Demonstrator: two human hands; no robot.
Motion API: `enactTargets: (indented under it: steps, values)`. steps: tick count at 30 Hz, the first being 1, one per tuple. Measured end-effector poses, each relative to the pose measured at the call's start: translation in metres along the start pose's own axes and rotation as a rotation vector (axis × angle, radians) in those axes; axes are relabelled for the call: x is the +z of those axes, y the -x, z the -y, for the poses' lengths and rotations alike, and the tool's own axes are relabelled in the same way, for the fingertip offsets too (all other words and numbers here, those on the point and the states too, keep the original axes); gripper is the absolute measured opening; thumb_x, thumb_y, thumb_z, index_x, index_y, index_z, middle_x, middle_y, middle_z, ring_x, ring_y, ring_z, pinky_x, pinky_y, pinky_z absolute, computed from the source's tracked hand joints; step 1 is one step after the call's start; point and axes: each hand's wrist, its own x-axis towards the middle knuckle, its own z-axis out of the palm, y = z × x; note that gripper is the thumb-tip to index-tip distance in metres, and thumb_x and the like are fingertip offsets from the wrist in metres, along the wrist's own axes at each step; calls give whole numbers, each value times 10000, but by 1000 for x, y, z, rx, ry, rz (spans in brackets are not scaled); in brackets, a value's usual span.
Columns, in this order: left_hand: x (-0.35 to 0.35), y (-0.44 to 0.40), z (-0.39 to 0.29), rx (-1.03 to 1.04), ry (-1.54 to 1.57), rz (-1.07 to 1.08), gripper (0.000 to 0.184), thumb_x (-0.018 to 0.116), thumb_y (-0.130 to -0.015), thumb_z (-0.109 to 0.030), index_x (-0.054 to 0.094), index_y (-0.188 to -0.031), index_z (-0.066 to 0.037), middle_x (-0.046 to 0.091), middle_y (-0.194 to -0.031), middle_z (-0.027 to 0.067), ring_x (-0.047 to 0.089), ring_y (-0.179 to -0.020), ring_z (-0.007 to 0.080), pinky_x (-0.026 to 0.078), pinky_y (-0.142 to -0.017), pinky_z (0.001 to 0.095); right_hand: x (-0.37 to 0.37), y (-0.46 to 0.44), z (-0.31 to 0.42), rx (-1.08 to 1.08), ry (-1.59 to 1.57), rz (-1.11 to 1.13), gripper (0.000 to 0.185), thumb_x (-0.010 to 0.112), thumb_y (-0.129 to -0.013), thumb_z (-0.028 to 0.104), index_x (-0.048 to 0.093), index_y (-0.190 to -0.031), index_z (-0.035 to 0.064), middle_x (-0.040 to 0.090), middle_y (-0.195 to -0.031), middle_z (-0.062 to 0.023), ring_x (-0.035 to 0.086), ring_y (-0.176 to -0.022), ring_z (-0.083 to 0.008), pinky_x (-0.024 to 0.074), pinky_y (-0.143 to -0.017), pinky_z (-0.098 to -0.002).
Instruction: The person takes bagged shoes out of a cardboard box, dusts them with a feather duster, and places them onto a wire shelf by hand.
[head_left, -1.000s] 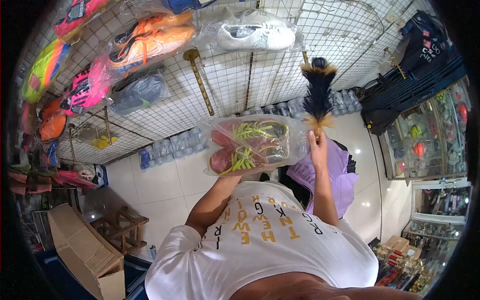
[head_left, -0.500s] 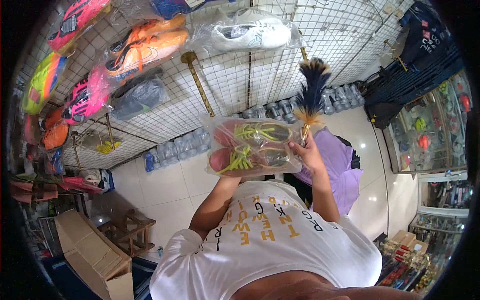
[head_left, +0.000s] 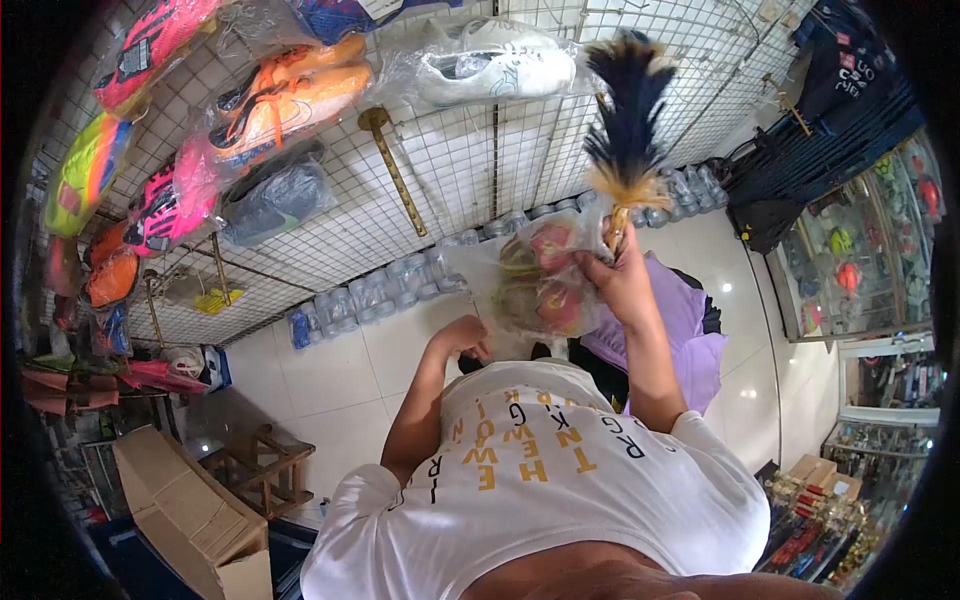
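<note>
Closed around the handle of a feather duster (head_left: 627, 125), the person's right hand (head_left: 620, 275) also has its thumb pressed on the right edge of a bagged pair of shoes (head_left: 550, 275). From where I stand, that pair lies just to the left of this grip, held up in front of the white shirt (head_left: 530, 480), above the floor. Its long axis runs roughly left to right, one shoe far and one near, with the pinkish parts toward the right hand and the greenish parts toward the left. Blur and crinkled plastic hide the finer detail.

Clearly the right hand is the nearer, being in contact. Off the bag's near left corner is the left hand (head_left: 463, 337), apart from the plastic, its fingers loosely curled and nothing visible in them; its palm is turned out of my sight. So the pair sits between the two hands, borne on the right side only. The duster's dark plume points away toward the wire grid wall (head_left: 460, 150), where bagged white shoes (head_left: 500, 72) hang. Right of the bag, beyond the forearm, is a purple garment (head_left: 675, 325).
</note>
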Motion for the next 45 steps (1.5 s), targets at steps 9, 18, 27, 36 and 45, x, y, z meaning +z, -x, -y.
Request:
enactTargets:
  steps: [9, 18, 27, 36, 45]
  values:
    - [57, 74, -103, 478, 403, -86, 1078, 687, -846, -314, -190, -1451, -147, 300, -1410, 152, 407, -1249, 250, 438, -943, 384, 56, 7, -36, -205, 408, 80, 488, 627, -718, -17, 417, -1158, -4, 548, -1022, -237, 559, -942, -414, 451, -798, -407]
    - [45, 79, -88, 782, -284, -310, 995, 779, -721, -175, 91, -1427, -39, 358, -1382, 172, 401, -1266, 287, 358, -1027, 383, 93, 26, -16, -219, 668, 247, 495, 653, -753, 78, 400, -1163, -36, 520, -1056, -278, 516, -968, -469, 449, -778, -478]
    - [40, 82, -51, 603, -435, -452, 563, 680, -762, -252, 479, -1230, -12, 535, -1204, 147, 482, -1170, 300, 390, -977, 385, 116, 42, -22, -310, 797, 389, 452, 662, -734, 101, 417, -1082, -53, 469, -1141, -286, 541, -925, -463, 471, -731, -493]
    - [52, 46, -22, 594, 875, -497, 384, 546, -820, -207, 543, -1144, -1, 597, -1101, 111, 550, -1078, 250, 424, -944, 348, 104, 16, -13, -221, 671, 602, 421, 656, -837, 269, 466, -1070, -25, 592, -808, -247, 598, -743, -415, 453, -638, -454]
    - [25, 36, 15, 450, 1206, -313, 412, 446, -758, -157, 545, -1107, 37, 619, -1054, 145, 603, -969, 278, 480, -891, 383, -5, -15, -54, -21, 446, 265, 323, 690, -853, 204, 548, -1054, -5, 649, -862, -86, 590, -741, -112, 477, -651, -285]
